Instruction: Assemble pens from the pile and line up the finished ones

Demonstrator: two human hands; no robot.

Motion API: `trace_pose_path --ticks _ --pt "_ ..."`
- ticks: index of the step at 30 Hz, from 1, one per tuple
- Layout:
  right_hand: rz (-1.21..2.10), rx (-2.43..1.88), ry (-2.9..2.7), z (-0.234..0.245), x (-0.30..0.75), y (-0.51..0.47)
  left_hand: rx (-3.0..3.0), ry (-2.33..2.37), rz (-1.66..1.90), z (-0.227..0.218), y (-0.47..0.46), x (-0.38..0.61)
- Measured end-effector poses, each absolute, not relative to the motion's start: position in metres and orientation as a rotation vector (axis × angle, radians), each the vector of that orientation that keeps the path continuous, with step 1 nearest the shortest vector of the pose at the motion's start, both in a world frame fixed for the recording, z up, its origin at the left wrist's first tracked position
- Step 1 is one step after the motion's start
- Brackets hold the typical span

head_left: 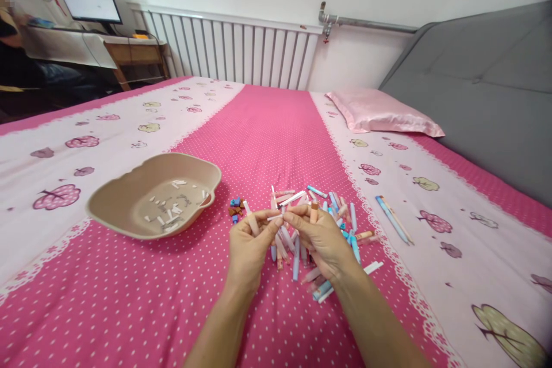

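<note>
My left hand (252, 244) and my right hand (321, 240) meet over a loose heap of pen parts. Their fingertips pinch a thin white stick-like piece (275, 218) between them. A pale, whitish pen tube (250, 219) also stands up between the fingers of my left hand. In my right hand an orange-brown cylindrical pen part (314, 212) sticks up between the fingers. Below and behind both hands lie many pen barrels (296, 259) in pink, pale blue and white, partly hidden by my fingers.
To the left rests a beige plastic basin (153, 195) with small white pieces inside. Small brown and blue parts (236, 207) lie between it and my left hand. Two pens (393, 219) lie at the right. Farther back are a pink pillow (383, 110) and a seated person at a desk.
</note>
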State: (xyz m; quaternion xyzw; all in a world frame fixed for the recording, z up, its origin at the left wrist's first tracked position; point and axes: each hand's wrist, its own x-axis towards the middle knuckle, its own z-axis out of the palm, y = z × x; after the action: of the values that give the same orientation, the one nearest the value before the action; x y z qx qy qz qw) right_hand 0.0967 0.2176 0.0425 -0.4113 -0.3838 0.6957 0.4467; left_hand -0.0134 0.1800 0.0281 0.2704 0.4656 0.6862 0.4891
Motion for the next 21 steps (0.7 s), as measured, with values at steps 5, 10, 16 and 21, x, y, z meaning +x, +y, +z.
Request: trace_pose_path --ticks 5,10,16,21 --pt "1.792 -0.968 -0.919 0.039 0.0968 0.2199 0.683 1.13 1.669 0.0267 0.18 -0.0138" --pt "1.831 -0.945 -0.869 0.0379 0.0952 0.2196 0.777 1.143 1.649 0.0242 0.1791 -0.0143" --pt "1.823 -0.954 -0.828 0.0389 0.0925 0.2179 0.912 1.178 1.625 0.0256 0.1785 -0.0143" --pt "1.818 -0.96 -0.829 0.0382 0.091 0.2158 0.898 1.163 1.582 0.0255 0.1791 -0.014"
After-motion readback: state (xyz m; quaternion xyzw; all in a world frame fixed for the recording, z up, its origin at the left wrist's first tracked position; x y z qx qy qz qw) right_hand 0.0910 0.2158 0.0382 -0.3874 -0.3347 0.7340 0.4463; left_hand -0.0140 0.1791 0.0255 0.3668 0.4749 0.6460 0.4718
